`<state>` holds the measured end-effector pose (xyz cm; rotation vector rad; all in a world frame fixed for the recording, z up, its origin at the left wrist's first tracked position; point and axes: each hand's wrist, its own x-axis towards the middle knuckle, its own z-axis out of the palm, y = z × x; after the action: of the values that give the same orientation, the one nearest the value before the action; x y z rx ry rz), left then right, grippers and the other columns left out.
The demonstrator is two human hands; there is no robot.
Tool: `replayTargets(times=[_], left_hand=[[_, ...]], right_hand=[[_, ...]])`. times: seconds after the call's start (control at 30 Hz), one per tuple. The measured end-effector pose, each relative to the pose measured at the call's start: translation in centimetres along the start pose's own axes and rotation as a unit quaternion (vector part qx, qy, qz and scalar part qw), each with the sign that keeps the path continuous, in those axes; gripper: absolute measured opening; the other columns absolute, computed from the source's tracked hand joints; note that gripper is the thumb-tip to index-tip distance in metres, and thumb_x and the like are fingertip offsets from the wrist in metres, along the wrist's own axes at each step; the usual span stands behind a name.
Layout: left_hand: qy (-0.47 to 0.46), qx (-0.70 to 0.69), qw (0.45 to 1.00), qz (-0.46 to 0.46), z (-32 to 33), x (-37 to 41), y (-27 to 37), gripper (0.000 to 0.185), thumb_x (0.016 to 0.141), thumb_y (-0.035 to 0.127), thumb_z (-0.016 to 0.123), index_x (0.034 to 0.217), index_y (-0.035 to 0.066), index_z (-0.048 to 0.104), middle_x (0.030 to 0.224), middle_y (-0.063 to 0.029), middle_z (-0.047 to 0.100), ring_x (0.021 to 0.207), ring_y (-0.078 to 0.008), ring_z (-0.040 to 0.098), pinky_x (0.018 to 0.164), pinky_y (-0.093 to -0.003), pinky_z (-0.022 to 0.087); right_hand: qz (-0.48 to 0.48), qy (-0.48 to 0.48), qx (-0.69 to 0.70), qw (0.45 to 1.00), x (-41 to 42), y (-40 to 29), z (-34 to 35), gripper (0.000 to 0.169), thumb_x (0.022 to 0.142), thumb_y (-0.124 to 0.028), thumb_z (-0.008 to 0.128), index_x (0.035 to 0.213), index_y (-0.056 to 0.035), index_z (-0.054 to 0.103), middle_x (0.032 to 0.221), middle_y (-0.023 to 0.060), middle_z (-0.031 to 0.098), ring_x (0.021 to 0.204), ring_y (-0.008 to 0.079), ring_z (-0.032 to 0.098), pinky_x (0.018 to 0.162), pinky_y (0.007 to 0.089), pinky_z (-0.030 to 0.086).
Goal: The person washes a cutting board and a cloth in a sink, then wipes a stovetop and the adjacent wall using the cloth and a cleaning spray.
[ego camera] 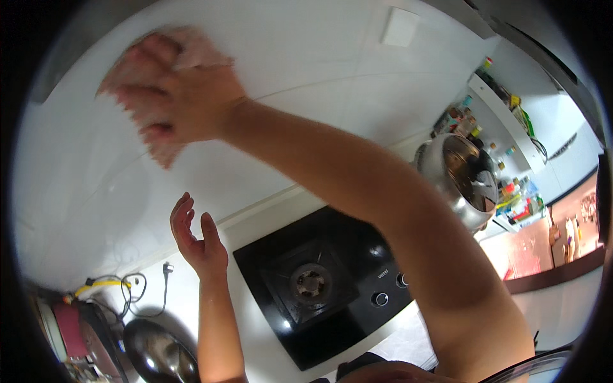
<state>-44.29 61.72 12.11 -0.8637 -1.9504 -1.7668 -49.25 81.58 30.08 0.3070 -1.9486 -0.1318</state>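
Note:
My right hand [203, 98] is spread flat over a pinkish cloth [203, 50] with a jagged edge, pressing it to the pale wall [306, 43] at upper left. Hand and cloth are blurred. My right arm reaches diagonally above a black glass gas hob [258, 258] and hides part of it. Lower down, my left hand [203, 249] is raised beside the hob's left corner, in front of the wall's base. Its fingers are slightly curled, the thumb stands apart, and nothing is in it. The hob's visible burner [311, 283] has no pan on it.
A shiny steel pot [433, 153] stands right of the hob, near a shelf [507, 124] and several bottles [462, 124]. At lower left are a dark wok [158, 354], a power plug [167, 269] and its looped cord. A white plate [401, 27] is fixed on the wall.

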Motion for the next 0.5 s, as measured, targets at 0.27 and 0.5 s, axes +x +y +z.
replayTargets(times=[0.27, 0.5], left_hand=[[-0.098, 0.064, 0.99, 0.075, -0.2, -0.6, 1.1, 0.04, 0.088, -0.007, 0.062, 0.125, 0.008, 0.059, 0.137, -0.0147, 0.059, 0.128, -0.0309, 0.056, 0.105, -0.0427, 0.046], [-0.054, -0.142, 0.97, -0.188, -2.6, -2.4, -3.5, 0.022, 0.095, -0.007, 0.051, 0.112, 0.004, 0.059, 0.122, -0.0089, 0.063, 0.111, -0.0161, 0.058, 0.091, -0.0288, 0.047]], right_hand=[[0.348, 0.199, -0.62, 0.674, -12.5, 15.9, -1.8, 0.083, 0.092, -0.053, 0.055, 0.161, -0.0128, 0.032, 0.157, 0.0232, 0.036, 0.139, 0.0426, 0.039, 0.115, 0.0572, 0.031], [0.209, 0.129, -0.01, 0.969, -1.2, -11.1, 9.5, 0.068, 0.076, -0.043, 0.069, 0.141, -0.028, 0.058, 0.162, 0.0202, 0.033, 0.153, 0.0441, 0.021, 0.119, 0.0688, 0.014]])
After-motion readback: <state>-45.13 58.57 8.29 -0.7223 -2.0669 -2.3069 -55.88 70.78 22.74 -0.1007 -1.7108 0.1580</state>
